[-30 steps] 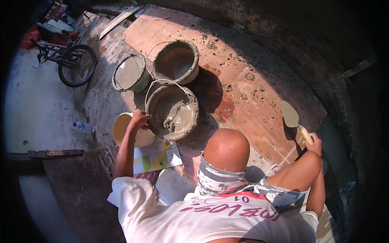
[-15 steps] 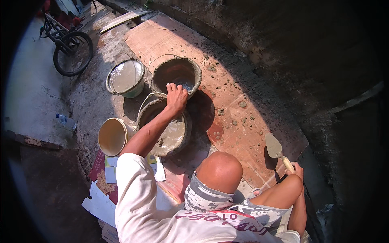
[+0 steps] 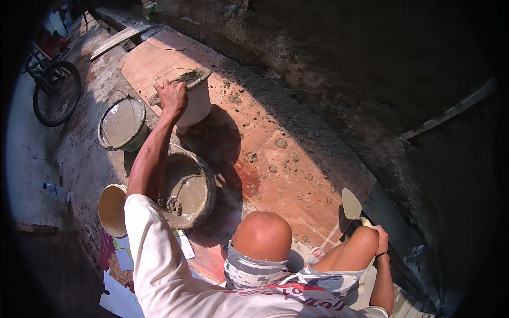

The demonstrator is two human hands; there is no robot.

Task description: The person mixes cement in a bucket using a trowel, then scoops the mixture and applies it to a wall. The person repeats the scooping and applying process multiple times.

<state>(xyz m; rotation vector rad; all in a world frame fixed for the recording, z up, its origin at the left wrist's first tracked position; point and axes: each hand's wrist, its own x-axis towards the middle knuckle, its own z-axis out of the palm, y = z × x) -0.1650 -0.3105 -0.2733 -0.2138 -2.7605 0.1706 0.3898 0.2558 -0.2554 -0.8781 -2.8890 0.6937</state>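
Note:
My left hand (image 3: 172, 98), reaching forward, grips the mortar-crusted rim of the far bucket (image 3: 195, 106), which leans over so that its pale side shows. Behind my forearm sits a large bucket (image 3: 188, 193) with wet grey mortar in it; left of that, a smaller bucket (image 3: 121, 124) is filled with grey watery slurry. My right hand (image 3: 380, 238), beside my bent knee at lower right, is closed on the wooden handle of a trowel (image 3: 351, 204), whose blade points away from me.
A plywood sheet (image 3: 307, 196) spattered with mortar lumps runs along a dark rough wall (image 3: 360, 79). At left are a bicycle (image 3: 55, 93), a plastic bottle (image 3: 55, 192), a cream bucket (image 3: 111, 209) and cardboard pieces (image 3: 119, 297). A loose plank (image 3: 119, 40) lies at the back.
My left hand has moved from the middle bucket forward to the far bucket, which is now tilted. My view has shifted, while my right hand keeps hold of the trowel.

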